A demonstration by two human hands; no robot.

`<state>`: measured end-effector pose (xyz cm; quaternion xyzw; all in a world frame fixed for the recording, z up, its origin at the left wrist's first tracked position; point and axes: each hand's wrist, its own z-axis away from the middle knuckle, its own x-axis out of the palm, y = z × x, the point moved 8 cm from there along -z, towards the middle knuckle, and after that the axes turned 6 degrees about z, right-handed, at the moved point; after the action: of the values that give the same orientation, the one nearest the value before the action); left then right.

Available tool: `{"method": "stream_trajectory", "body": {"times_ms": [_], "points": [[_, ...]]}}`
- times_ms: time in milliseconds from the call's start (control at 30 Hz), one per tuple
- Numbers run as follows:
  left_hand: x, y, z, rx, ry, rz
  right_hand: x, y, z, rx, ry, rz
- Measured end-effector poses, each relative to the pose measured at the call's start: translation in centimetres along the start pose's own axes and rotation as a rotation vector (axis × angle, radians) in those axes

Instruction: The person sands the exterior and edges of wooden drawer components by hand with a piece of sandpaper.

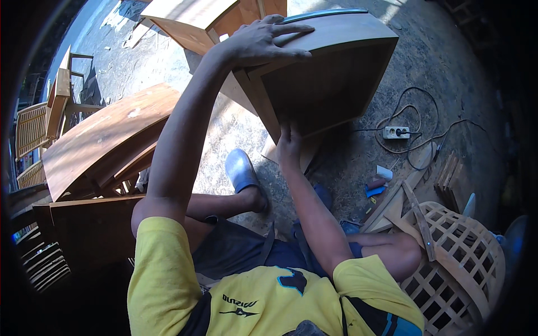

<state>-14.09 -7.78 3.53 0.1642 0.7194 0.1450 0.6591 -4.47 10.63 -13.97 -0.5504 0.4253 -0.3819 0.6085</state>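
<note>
"On a sunlit concrete floor (454,95), you sit with an open-sided wooden box (330,84) tilted before you, beyond your knees. How do your hands meet it?"

"Your left hand (270,42) lies spread wide across its curved top, near a pale blue strip (330,14). Your right hand (288,147) is at the lower near edge; how tightly its fingers close, one cannot tell. Whether a lower corner touches the floor is hidden too."

"How does it likely handle?"

"Stiff, you would judge, and bulky more than fragile, with moderate weight that probably pulls toward the far corner. The smooth top may slide under a flat palm, so you do best gripping the board edges at opposite corners, rather than pressing the thin-looking inner panel."

"Any writing?"

"Your yellow shirt (252,291) carries dark lettering and an emblem on the chest, upside down to the camera. On the box itself, you find no legible label."
</note>
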Motion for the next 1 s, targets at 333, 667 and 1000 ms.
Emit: {"method": "stream_trajectory", "body": {"times_ms": [333,667,1000], "points": [[0.9,2.8,-1.3,0.027,-0.022,0.047,-3.0,5.4,-3.1,-0.022,-0.039,0.377],[-0.6,4.3,1.6,-0.105,-0.081,0.149,-1.2,11.0,-8.1,-0.131,-0.592,0.877],[-2.7,5.5,3.1,-0.072,0.008,0.205,-0.6,3.0,-5.6,-0.037,-0.264,0.387]]}}
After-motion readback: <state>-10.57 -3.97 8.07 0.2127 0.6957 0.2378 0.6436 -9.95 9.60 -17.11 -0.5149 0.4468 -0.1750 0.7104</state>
